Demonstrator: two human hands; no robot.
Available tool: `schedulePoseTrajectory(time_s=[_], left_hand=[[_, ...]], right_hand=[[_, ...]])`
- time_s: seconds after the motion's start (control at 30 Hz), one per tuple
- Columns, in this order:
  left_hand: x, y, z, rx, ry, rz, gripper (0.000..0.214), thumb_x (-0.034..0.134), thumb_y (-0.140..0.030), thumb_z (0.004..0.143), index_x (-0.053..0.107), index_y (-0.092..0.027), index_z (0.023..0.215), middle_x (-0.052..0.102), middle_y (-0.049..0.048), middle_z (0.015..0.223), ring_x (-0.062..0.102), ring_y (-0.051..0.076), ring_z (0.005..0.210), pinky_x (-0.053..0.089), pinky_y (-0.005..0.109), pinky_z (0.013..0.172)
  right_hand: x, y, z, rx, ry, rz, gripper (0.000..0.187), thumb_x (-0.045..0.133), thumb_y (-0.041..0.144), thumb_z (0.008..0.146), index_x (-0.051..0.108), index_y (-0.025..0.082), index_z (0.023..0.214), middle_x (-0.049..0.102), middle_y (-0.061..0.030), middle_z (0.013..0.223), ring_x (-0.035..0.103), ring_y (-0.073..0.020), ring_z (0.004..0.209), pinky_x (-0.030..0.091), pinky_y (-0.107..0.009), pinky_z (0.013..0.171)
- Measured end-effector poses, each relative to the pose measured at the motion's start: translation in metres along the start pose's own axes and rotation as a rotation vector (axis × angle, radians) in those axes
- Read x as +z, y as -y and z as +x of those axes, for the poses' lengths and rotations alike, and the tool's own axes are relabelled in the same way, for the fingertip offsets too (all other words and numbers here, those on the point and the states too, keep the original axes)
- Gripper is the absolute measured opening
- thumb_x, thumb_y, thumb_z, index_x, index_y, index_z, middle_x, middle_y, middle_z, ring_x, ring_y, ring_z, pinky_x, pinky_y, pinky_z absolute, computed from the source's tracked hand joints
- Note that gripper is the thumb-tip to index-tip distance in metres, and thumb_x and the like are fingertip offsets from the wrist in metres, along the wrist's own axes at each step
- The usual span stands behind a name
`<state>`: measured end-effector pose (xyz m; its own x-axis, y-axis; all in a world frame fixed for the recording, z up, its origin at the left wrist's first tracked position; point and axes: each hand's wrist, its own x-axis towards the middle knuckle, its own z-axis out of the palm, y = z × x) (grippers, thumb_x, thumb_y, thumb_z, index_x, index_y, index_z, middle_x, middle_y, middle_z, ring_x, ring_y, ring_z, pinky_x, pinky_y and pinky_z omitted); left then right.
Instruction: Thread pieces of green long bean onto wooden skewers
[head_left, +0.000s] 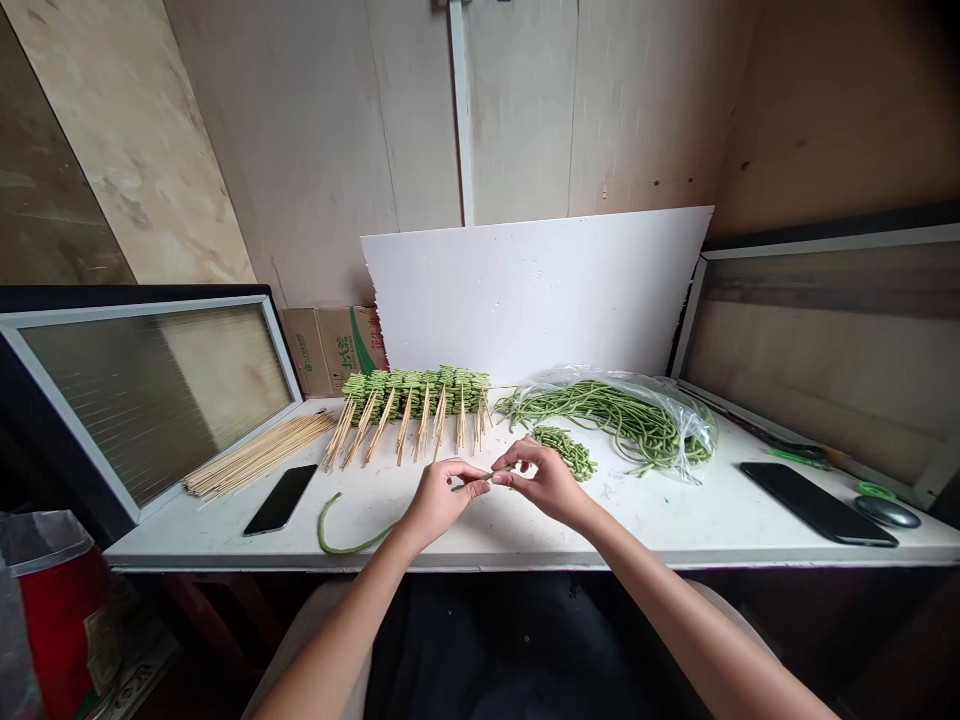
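Note:
Over the front middle of the white table, my left hand (444,492) and my right hand (541,474) meet, both pinching one end of a long green bean (341,550). The rest of the bean passes behind my left wrist and curls on the table to the left. A small heap of short-cut bean pieces (564,452) lies just beyond my right hand. Behind my left hand, bundles of bean pieces on skewers (416,392) are stacked in a row, bare stick ends toward me. Farther right, whole long beans (607,405) spill from a clear plastic bag (694,425).
Loose bamboo skewers (259,452) and a black phone (281,500) lie at left. On the right are a larger dark device (814,502), a computer mouse (887,511) and scissors (799,450). A white board (536,295) and a cardboard box (326,345) stand behind.

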<state>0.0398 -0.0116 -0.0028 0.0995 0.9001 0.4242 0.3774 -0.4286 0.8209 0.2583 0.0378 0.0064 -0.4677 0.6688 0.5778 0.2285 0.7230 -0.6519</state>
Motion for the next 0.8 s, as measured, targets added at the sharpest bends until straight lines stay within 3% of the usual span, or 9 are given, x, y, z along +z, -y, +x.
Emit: schedulePoseTrajectory(time_s=[0.2,0.27,0.4,0.57,0.73,0.8], left_hand=[[0.002,0.001,-0.001,0.045,-0.023,0.053,0.007,0.082,-0.028,0.082,0.083,-0.022,0.086,0.079,0.0082,0.091,0.072,0.026,0.087,0.053,0.037,0.083],[0.002,0.004,-0.001,0.075,-0.003,0.108,0.003,0.080,-0.021,0.082,0.082,-0.023,0.080,0.079,0.0069,0.088,0.071,0.025,0.084,0.052,0.038,0.085],[0.002,0.012,-0.001,0.139,0.086,0.229,0.019,0.074,-0.011,0.083,0.080,-0.026,0.072,0.080,0.0038,0.087,0.071,0.024,0.085,0.044,0.042,0.099],[0.004,0.015,-0.003,0.193,0.203,0.319,0.026,0.068,-0.010,0.087,0.081,-0.027,0.072,0.080,0.0028,0.088,0.069,0.023,0.087,0.032,0.047,0.109],[0.014,0.014,-0.008,0.172,0.317,0.279,0.029,0.065,-0.007,0.086,0.080,-0.026,0.071,0.080,-0.0006,0.086,0.069,0.020,0.085,0.031,0.045,0.107],[0.017,0.016,-0.008,0.159,0.289,0.267,0.027,0.068,-0.006,0.085,0.081,-0.026,0.071,0.080,-0.0006,0.086,0.068,0.021,0.087,0.033,0.044,0.105]], right_hand=[[0.008,0.005,-0.003,0.021,0.059,-0.053,0.003,0.073,0.022,0.092,0.075,0.024,0.092,0.074,-0.0048,0.090,0.062,-0.0232,0.090,0.049,-0.036,0.079],[0.012,0.004,-0.005,0.009,0.090,-0.082,0.015,0.068,0.009,0.089,0.074,0.023,0.090,0.074,-0.0044,0.089,0.061,-0.0233,0.091,0.049,-0.037,0.082],[0.016,-0.001,-0.006,-0.055,0.185,-0.082,0.033,0.060,-0.006,0.081,0.075,0.023,0.087,0.074,-0.0037,0.085,0.062,-0.0228,0.092,0.049,-0.036,0.083],[0.008,-0.006,-0.005,-0.048,0.312,0.021,0.036,0.059,-0.007,0.079,0.079,0.022,0.088,0.076,-0.0033,0.084,0.066,-0.0211,0.091,0.052,-0.032,0.079],[-0.006,-0.009,-0.003,-0.033,0.494,0.041,0.025,0.071,0.002,0.080,0.083,0.023,0.087,0.078,-0.0024,0.082,0.069,-0.0208,0.089,0.053,-0.031,0.080],[-0.010,-0.009,-0.001,-0.007,0.508,0.032,0.017,0.078,0.009,0.081,0.083,0.023,0.088,0.078,-0.0032,0.083,0.070,-0.0213,0.089,0.052,-0.031,0.081]])
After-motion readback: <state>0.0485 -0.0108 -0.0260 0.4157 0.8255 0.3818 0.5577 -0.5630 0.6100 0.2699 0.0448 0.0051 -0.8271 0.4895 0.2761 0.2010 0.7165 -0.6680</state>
